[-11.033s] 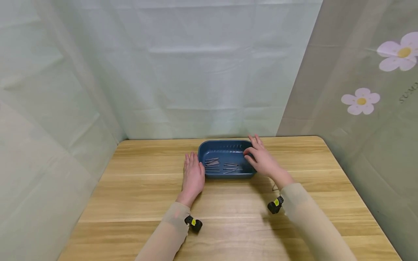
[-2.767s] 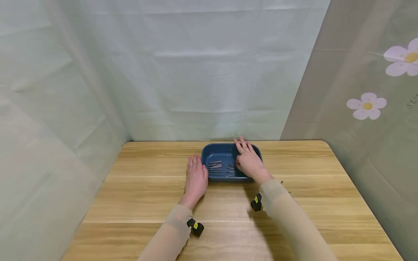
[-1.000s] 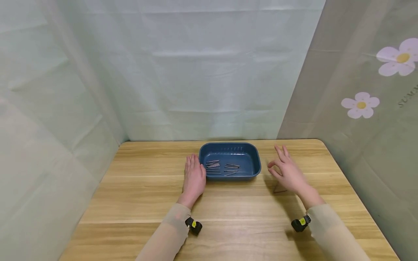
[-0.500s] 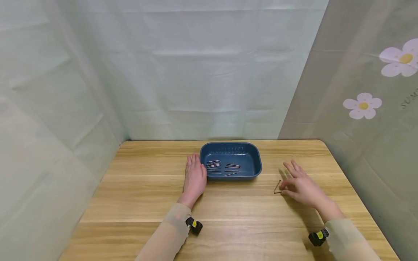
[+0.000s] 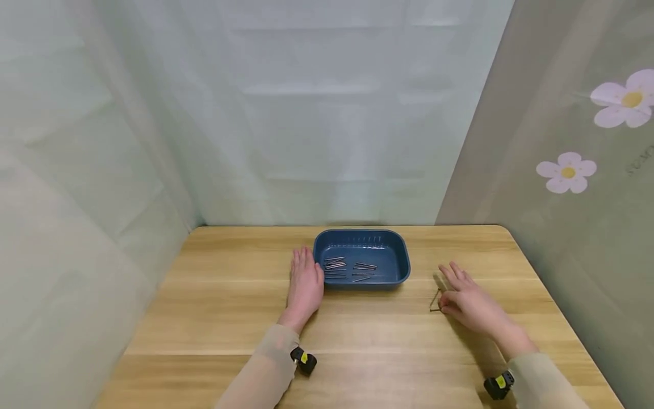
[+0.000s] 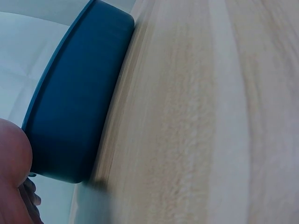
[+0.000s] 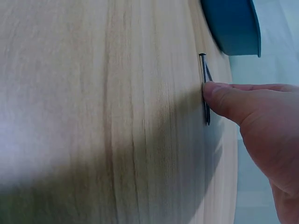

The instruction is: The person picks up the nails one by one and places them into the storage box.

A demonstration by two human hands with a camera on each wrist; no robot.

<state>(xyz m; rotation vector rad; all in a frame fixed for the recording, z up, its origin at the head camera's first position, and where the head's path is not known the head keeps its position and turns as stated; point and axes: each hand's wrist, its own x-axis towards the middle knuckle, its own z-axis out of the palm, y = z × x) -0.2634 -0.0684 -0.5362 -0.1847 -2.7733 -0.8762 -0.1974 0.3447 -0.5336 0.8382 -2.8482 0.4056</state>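
Note:
A blue tray [image 5: 397, 278] stands at the back of the table, with a left group of nails [image 5: 335, 264] and a smaller right group inside. My left hand [image 5: 305, 288] rests against the tray's left end with its fingers straight; in the left wrist view part of its thumb [image 6: 13, 151] touches the tray wall. To the right of the tray, two nails lie on the wood, meeting at an angle. The thumb and index finger of my right hand [image 5: 472, 304] pinch the nearer nail [image 7: 205, 70] at its middle, its head and point both showing.
The wooden table [image 5: 368, 346] has rounded back corners. Pale cloth [image 5: 317, 125] hangs behind it, and a flowered cloth [image 5: 516, 130] hangs on the right. A small black camera is strapped to each wrist.
My right hand has left the tray, moved right and come down to the loose nails, where thumb and index now pinch one. The right group in the tray has grown since the earliest frame.

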